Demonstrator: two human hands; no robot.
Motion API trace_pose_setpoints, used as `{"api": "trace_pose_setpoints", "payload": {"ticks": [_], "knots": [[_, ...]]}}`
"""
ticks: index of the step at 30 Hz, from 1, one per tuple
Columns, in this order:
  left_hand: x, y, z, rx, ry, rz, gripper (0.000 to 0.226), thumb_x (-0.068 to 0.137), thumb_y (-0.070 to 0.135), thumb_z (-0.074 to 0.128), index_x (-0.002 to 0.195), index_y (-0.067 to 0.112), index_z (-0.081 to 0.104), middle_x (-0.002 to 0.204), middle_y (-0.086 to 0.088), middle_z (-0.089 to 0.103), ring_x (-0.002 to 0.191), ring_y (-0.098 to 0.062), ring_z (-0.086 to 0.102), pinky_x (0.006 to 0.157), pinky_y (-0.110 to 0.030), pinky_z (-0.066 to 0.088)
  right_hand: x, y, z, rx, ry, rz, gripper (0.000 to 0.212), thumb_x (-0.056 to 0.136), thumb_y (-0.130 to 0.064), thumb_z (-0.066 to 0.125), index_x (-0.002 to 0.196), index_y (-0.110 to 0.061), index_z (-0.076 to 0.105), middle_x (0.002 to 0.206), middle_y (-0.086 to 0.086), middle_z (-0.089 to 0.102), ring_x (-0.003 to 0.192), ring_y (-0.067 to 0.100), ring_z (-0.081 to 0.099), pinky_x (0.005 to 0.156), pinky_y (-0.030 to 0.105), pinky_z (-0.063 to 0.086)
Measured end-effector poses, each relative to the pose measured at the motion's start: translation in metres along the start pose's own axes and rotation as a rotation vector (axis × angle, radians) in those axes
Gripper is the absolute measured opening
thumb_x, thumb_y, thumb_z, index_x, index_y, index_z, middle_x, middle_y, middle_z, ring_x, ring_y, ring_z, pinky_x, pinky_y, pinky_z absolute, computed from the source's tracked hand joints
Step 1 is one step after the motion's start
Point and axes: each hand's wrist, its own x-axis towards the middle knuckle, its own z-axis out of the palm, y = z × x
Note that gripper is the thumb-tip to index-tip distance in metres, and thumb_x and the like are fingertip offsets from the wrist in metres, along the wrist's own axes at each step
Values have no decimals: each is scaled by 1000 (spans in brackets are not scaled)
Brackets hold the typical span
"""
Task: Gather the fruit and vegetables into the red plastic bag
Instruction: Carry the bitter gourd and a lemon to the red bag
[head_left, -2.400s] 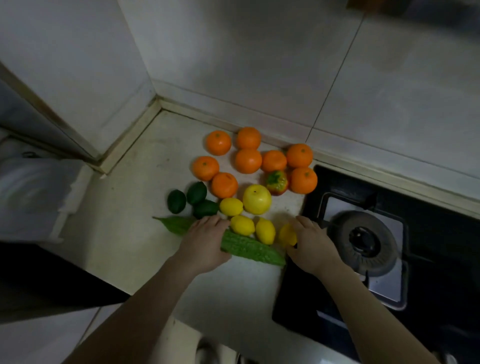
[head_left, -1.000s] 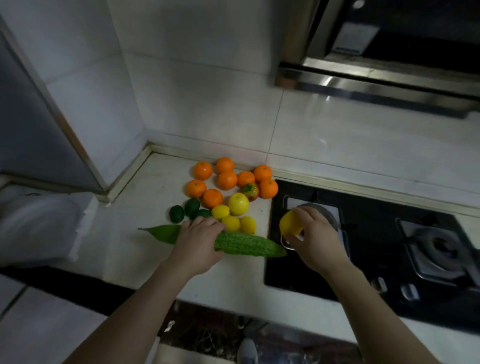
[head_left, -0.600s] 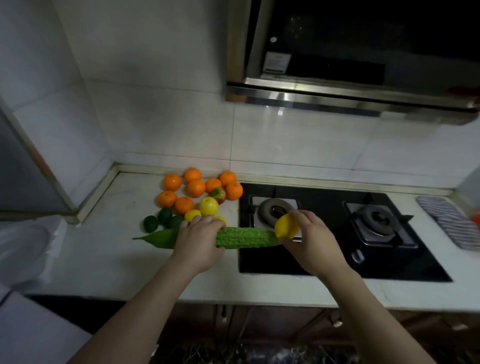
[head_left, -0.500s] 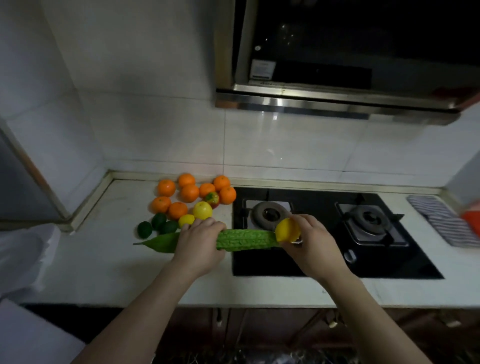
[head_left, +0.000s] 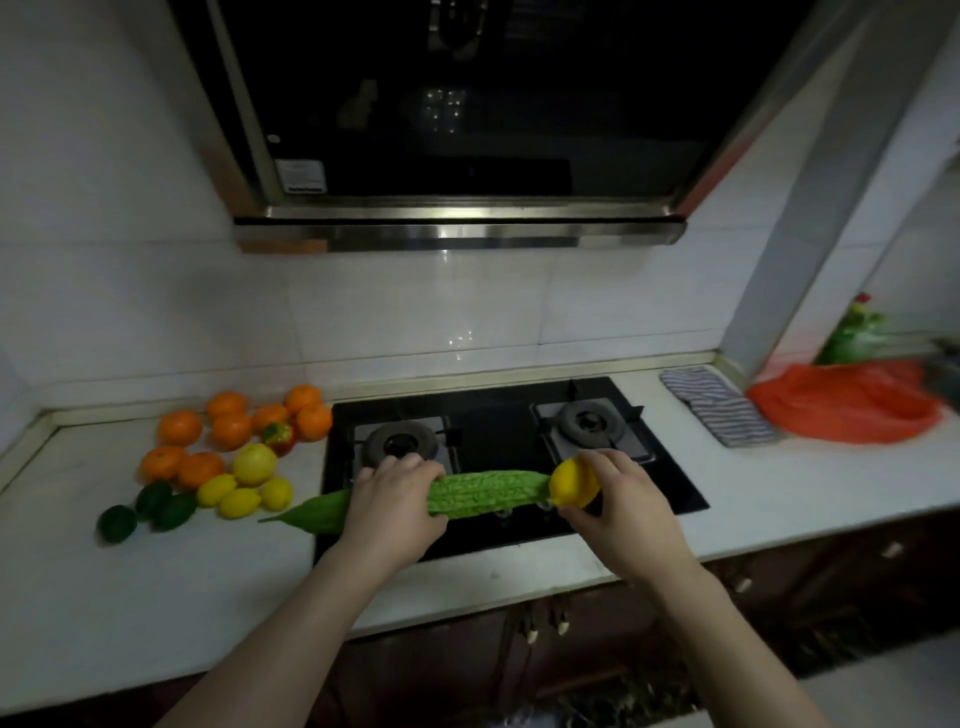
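Both hands are loaded and held over the black glass stove (head_left: 670, 483). The left hand (head_left: 392, 506) is curled closed around the middle of the bitter gourd (head_left: 483, 493), and the right hand (head_left: 621, 512) has its fingers wrapped over a lemon (head_left: 571, 483) that sits right against the gourd's blunt end.

The red plastic bag (head_left: 841, 402) lies slumped at the far right of the counter (head_left: 156, 587), past a striped cloth (head_left: 719, 408) — well apart from the hands, and its mouth looks collapsed rather than open. With no free hand to spread it, I'd guess the drop could miss, or the thin film could fold under and let the fruit roll off the near edge.

The gourd is long, warty and tapers to a thin pointed tail on the left. Gripped at one spot it may swing or catch a burner (head_left: 400, 444) on the way across. The lemon is smooth and oval — likely slippery in a loose hold.

Waiting at the left are the rest of the pile:
- round, matte oranges (head_left: 228, 428)
- three more lemons (head_left: 239, 501)
- dark glossy limes (head_left: 150, 506)
- a larger yellow fruit (head_left: 254, 464)
- a small red-and-green pepper (head_left: 278, 435)

Anything round there could roll if nudged.
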Motion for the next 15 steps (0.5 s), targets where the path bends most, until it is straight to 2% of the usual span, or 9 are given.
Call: {"api": "trace_pose_setpoints", "payload": {"ticks": [7,15], "knots": [[37,105,17,-32,22,101,53,75,50,68,124,36,55,113,12,55,107,-17,51,87,-37,39,-27,87,-54,-6,43,112,65,79,-41,71,135,-20,47,130,-3,49,116,20,48,93,30,42],[97,194,38,-67,-4,227,54,76,49,67,126,34,53,116,9,55,108,-17,50,88,-35,38,-33,162,-96,-60,97,239,66,78,-40,72,135,-19,47,131,-3,50,118,19,47,97,30,39]]}}
